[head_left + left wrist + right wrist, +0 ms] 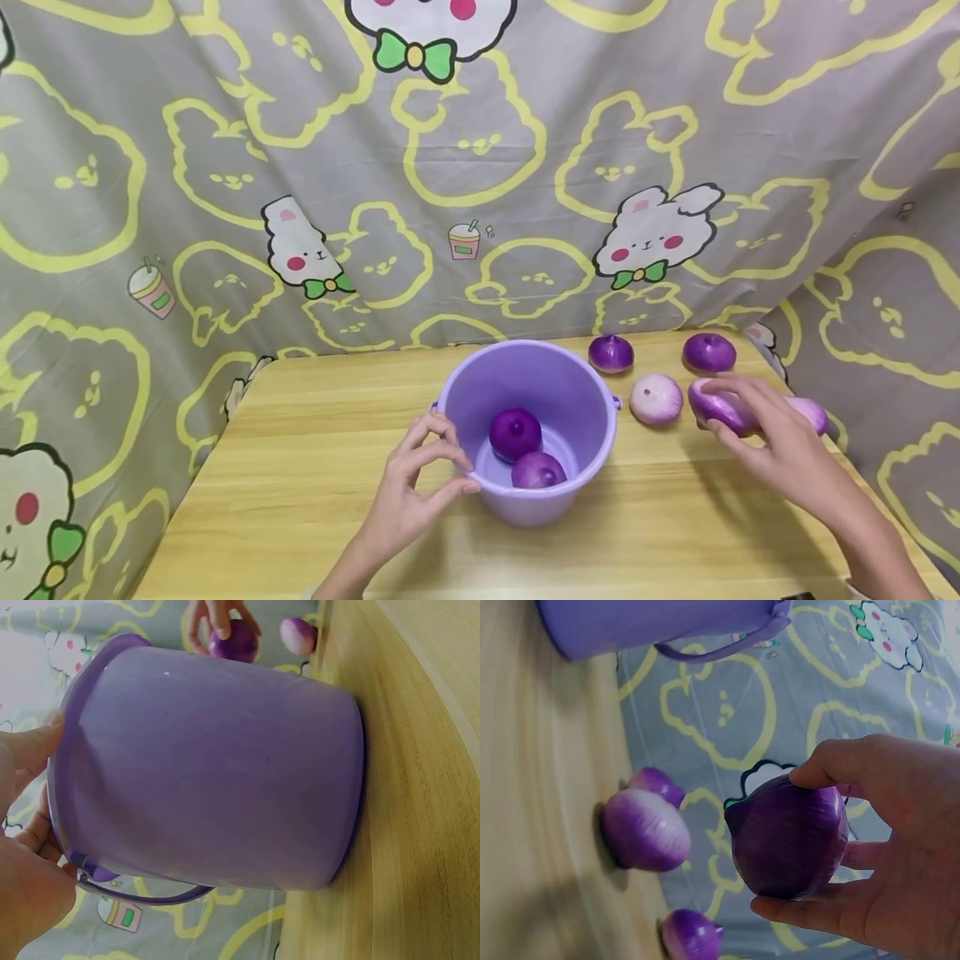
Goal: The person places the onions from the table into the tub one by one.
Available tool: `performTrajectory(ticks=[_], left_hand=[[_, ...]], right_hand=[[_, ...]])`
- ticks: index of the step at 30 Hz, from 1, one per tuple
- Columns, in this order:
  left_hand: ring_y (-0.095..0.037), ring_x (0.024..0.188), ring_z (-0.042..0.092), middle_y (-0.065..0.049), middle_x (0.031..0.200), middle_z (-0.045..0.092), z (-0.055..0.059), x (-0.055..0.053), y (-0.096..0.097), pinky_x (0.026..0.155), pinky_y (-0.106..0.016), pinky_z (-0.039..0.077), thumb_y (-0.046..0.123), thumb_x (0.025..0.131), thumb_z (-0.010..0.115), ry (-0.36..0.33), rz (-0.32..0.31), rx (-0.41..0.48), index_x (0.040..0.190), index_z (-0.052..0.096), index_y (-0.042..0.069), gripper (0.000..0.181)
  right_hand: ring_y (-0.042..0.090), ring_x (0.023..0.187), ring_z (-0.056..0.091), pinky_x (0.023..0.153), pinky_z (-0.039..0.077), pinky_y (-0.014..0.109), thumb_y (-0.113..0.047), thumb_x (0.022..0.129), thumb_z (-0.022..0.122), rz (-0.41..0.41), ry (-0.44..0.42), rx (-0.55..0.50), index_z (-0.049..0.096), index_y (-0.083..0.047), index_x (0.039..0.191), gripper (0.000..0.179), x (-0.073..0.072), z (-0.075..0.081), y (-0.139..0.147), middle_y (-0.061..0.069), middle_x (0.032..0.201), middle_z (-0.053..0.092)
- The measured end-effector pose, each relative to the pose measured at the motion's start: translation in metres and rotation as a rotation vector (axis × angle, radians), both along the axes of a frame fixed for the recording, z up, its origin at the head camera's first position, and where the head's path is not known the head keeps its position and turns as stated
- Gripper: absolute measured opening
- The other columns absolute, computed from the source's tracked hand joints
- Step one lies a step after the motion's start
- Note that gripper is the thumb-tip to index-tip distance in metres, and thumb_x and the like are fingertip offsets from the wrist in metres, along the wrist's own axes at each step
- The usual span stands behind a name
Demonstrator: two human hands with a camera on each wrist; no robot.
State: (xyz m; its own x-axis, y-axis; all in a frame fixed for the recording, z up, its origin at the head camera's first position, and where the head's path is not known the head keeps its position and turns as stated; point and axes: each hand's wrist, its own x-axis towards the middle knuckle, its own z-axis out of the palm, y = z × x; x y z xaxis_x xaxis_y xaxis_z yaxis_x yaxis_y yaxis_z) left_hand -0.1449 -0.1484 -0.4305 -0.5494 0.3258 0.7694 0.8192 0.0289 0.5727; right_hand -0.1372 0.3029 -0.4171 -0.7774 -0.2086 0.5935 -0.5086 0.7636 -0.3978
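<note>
Right fingers (810,911) grip a glossy, round onion (784,844); left fingers (431,453) pinch a smooth bucket (210,765).

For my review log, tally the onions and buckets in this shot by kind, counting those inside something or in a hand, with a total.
Bucket: 1
Onions: 7 (2 inside the bucket, 4 on the table, 1 held in the right hand)
Total: 8
</note>
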Motion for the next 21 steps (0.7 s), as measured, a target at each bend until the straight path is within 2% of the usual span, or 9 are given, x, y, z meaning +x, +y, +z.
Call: performTrajectory(ticks=[7,13,18,21], left_hand=[[-0.028,0.112,0.051,-0.008,0.102,0.056,0.001,-0.001,0.001,0.122,-0.050,0.028,0.006,0.078,0.087,0.010,-0.003,0.002,0.093,0.071,0.010,0.022],[-0.028,0.111,0.051,-0.008,0.102,0.056,0.000,-0.001,0.001,0.121,-0.049,0.029,0.005,0.077,0.087,0.005,-0.005,-0.003,0.093,0.071,0.010,0.023],[-0.028,0.111,0.051,-0.008,0.102,0.056,0.001,0.000,0.000,0.119,-0.046,0.033,0.005,0.077,0.087,0.005,0.000,-0.002,0.093,0.071,0.011,0.023],[-0.028,0.111,0.051,-0.008,0.102,0.056,0.001,0.000,0.000,0.119,-0.046,0.034,0.004,0.077,0.087,-0.005,0.001,-0.003,0.093,0.071,0.011,0.023]], right_hand=[[-0.007,0.135,0.036,0.105,0.023,0.004,0.000,0.080,0.083,0.011,-0.030,0.002,0.063,-0.019,0.131,0.057,0.003,0.018,-0.011,0.004,0.139,0.057],[0.002,0.135,0.041,0.105,0.029,0.005,0.004,0.080,0.082,0.055,-0.030,-0.012,0.062,-0.015,0.134,0.060,0.006,0.034,-0.021,0.007,0.140,0.057],[0.009,0.136,0.043,0.099,0.034,0.003,0.003,0.082,0.081,0.059,-0.036,-0.023,0.062,-0.017,0.134,0.059,0.004,0.047,-0.031,0.004,0.143,0.055],[0.015,0.137,0.044,0.102,0.032,0.005,0.001,0.083,0.081,0.053,-0.037,-0.031,0.062,-0.019,0.134,0.058,0.002,0.054,-0.036,0.002,0.146,0.053]])
